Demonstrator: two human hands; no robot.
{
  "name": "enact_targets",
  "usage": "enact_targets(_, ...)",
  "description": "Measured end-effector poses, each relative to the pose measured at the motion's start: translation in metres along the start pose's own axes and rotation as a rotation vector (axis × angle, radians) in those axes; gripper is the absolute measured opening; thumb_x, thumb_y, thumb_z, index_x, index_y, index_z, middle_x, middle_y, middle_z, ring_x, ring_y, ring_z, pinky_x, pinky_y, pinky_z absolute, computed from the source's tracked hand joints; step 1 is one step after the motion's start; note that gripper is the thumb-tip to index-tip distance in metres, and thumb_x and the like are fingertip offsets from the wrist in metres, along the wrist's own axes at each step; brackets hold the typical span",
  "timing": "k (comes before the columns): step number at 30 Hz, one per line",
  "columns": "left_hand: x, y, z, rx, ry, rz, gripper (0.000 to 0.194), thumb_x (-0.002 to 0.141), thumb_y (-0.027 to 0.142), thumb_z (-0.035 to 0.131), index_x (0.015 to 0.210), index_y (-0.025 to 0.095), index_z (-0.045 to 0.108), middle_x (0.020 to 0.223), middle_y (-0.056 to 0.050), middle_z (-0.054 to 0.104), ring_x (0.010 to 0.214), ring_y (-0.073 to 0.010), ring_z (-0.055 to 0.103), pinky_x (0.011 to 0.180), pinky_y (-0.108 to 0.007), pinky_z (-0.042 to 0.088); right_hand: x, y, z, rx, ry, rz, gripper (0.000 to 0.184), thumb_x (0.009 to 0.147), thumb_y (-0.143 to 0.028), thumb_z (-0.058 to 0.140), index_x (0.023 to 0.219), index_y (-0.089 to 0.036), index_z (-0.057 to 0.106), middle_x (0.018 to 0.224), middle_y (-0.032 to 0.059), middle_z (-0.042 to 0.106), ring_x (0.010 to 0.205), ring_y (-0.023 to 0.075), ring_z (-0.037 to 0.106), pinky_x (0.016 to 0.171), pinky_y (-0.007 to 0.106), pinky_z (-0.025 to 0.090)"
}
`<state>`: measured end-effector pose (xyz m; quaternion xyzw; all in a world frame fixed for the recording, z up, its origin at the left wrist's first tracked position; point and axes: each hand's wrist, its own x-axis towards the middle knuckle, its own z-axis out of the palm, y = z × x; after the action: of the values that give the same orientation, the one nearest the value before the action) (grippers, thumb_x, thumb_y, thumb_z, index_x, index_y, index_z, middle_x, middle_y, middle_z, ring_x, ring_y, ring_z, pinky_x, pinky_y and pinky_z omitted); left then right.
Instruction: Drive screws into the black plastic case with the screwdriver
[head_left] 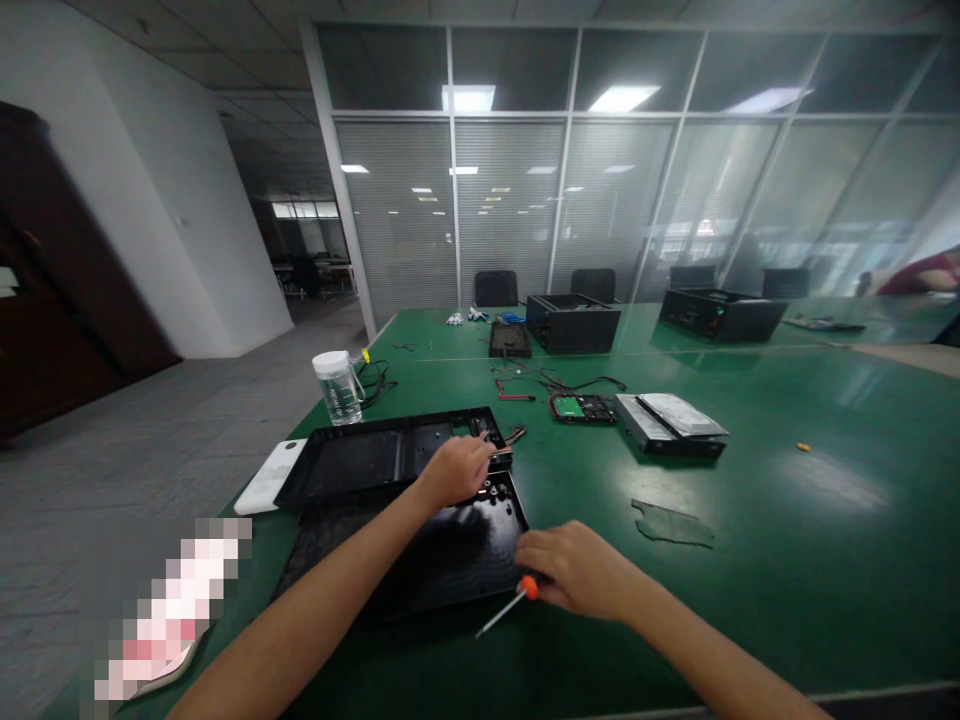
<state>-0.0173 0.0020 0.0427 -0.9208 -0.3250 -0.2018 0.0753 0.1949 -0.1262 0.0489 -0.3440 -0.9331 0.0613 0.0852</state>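
My left hand (456, 470) is closed above the right end of an open black casing (360, 468), its fingertips pinched on a bundle of thin wires (501, 453). Below that casing lies a shiny black panel (450, 560) with small round metal parts (495, 490) near its upper right corner. My right hand (576, 568) is closed around a screwdriver (504, 612), whose orange collar and shaft stick out toward the lower left. The fingertips of this hand are at the panel's right edge; whether they touch it I cannot tell.
A clear bottle (339, 390) and a white phone (270, 480) are left of the casing. Behind lie a green circuit board (581, 407), a silver drive (667, 425) and loose cables (585, 384). Two black computer cases (574, 325) stand farther back. At right are a thin dark sheet (673, 525) and a person's arm (922, 272).
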Motion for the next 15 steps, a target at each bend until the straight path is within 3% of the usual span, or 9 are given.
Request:
enact_targets(2, 0.0, -0.021, -0.017, -0.003, -0.068, -0.171, 0.023, 0.086, 0.026, 0.043, 0.103, 0.015, 0.053, 0.096, -0.009, 0.06, 0.088, -0.0196, 0.056, 0.077, -0.03, 0.044, -0.012, -0.013, 0.009, -0.085, -0.016, 0.032, 0.021, 0.078, -0.023, 0.052, 0.099, -0.02, 0.055, 0.089, 0.004, 0.061, 0.077, 0.0171, 0.057, 0.063, 0.027, 0.037)
enact_targets(3, -0.003, -0.033, -0.024, -0.027, -0.157, -0.217, 0.022, 0.085, 0.03, 0.045, 0.099, 0.016, 0.055, 0.092, -0.007, 0.061, 0.083, -0.0186, 0.057, 0.072, -0.028, 0.044, -0.02, -0.016, 0.014, -0.111, 0.002, 0.058, 0.023, 0.078, -0.022, 0.053, 0.101, -0.02, 0.054, 0.089, 0.0038, 0.061, 0.077, 0.0174, 0.057, 0.062, 0.027, 0.037)
enact_targets(5, -0.014, -0.052, -0.032, -0.087, -0.38, -0.258, 0.024, 0.081, 0.036, 0.053, 0.093, 0.016, 0.058, 0.085, -0.004, 0.062, 0.075, -0.0166, 0.058, 0.065, -0.024, 0.044, -0.039, -0.016, 0.023, -0.14, 0.045, 0.102, 0.022, 0.078, -0.02, 0.052, 0.1, -0.021, 0.052, 0.089, 0.0032, 0.06, 0.076, 0.0173, 0.056, 0.061, 0.027, 0.037)
enact_targets(7, -0.029, -0.064, -0.033, -0.115, -0.5, -0.254, 0.027, 0.075, 0.039, 0.061, 0.091, 0.018, 0.059, 0.082, -0.002, 0.062, 0.073, -0.0157, 0.058, 0.062, -0.022, 0.043, -0.056, -0.013, 0.03, -0.158, 0.068, 0.131, 0.016, 0.079, -0.018, 0.051, 0.094, -0.022, 0.051, 0.086, 0.0025, 0.059, 0.074, 0.0169, 0.056, 0.06, 0.028, 0.037)
enact_targets(11, -0.05, -0.067, -0.026, -0.014, -0.408, -0.102, 0.016, 0.077, 0.031, 0.06, 0.087, 0.019, 0.057, 0.087, -0.002, 0.06, 0.082, -0.0165, 0.058, 0.072, -0.023, 0.043, -0.072, -0.01, 0.035, -0.175, 0.072, 0.183, 0.018, 0.075, -0.014, 0.053, 0.09, -0.023, 0.051, 0.086, 0.0027, 0.059, 0.074, 0.0173, 0.056, 0.059, 0.028, 0.037)
enact_targets(15, -0.048, -0.056, -0.037, 0.13, -0.369, 0.007, 0.009, 0.082, 0.025, 0.055, 0.085, 0.017, 0.055, 0.089, -0.004, 0.058, 0.083, -0.0174, 0.057, 0.075, -0.025, 0.043, -0.056, -0.012, 0.026, -0.158, 0.061, 0.249, 0.013, 0.076, -0.014, 0.052, 0.087, -0.022, 0.053, 0.085, 0.0023, 0.059, 0.074, 0.0166, 0.056, 0.06, 0.027, 0.039)
